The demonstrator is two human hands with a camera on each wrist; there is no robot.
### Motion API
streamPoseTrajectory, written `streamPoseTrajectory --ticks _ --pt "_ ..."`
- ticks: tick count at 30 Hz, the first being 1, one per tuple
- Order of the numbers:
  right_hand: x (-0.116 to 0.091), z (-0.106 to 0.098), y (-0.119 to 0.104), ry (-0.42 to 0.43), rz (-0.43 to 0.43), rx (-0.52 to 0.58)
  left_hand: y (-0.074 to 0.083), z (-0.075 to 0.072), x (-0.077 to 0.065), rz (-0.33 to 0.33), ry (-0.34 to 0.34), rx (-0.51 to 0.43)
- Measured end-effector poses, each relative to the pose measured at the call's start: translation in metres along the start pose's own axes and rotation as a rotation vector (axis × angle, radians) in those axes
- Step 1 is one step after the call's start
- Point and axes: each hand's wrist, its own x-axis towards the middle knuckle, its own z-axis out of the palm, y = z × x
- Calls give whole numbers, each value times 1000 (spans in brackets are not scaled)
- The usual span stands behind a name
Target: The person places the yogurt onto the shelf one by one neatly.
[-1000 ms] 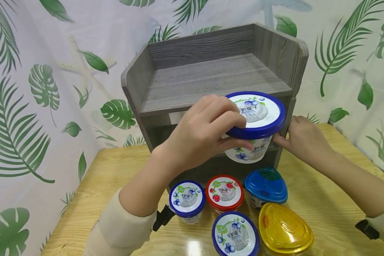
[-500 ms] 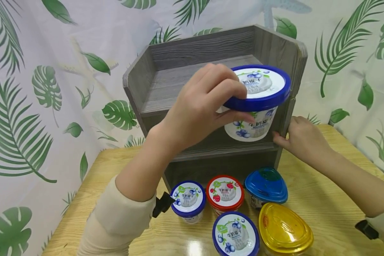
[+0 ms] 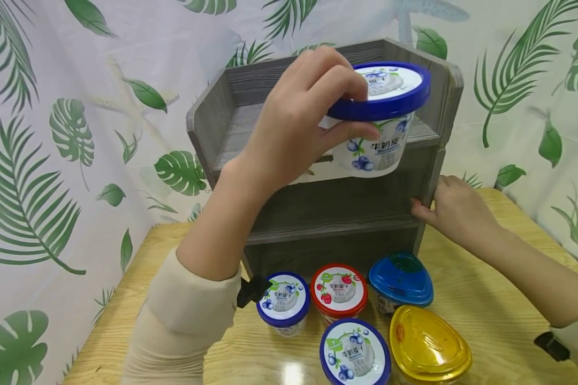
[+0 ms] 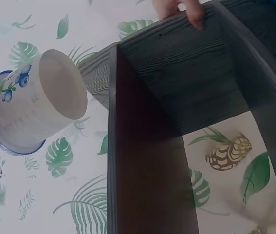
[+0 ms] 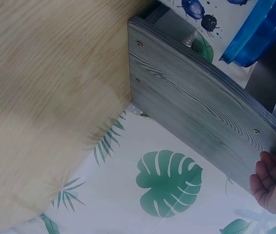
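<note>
My left hand (image 3: 308,107) pinches a white tub with a blue lid (image 3: 375,147) and blueberry pictures, fingers over the lid's left edge and thumb on its side. In the head view the tub stays upright in front of the grey wooden shelf unit (image 3: 337,231), overlapping its top board. The left wrist view shows the tub's pale underside (image 4: 62,85). My right hand (image 3: 462,214) grips the unit's right side panel (image 5: 206,92), thumb at the front edge and curled fingers along the outer face.
Before the unit stand two blue-lidded tubs (image 3: 283,299) (image 3: 354,353), a red-lidded strawberry tub (image 3: 339,291), a blue-lidded triangular container (image 3: 400,280) and a yellow-lidded one (image 3: 428,342). They stand on a wooden table (image 3: 506,299); a leaf-print cloth (image 3: 101,133) hangs behind.
My left hand has raised the blue-lidded tub from the middle opening's height to the level of the unit's top board. The right hand keeps its place on the side panel.
</note>
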Motion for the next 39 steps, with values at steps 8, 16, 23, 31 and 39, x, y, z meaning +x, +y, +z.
streamPoseTrajectory --ticks 8,16,23,31,39 --pt "-1 -1 1 0 -22 3 -10 6 6 13 42 0" --pt "-2 0 2 7 -37 6 -17 14 -1 -86 26 -35" --pt "-2 0 2 -6 -30 15 -17 20 -3 -212 -5 -84" --pt "0 -1 1 -5 -36 22 -23 28 -4 -231 -11 -69" --pt "1 -2 1 -6 -16 24 -28 35 2 -231 -39 -9"
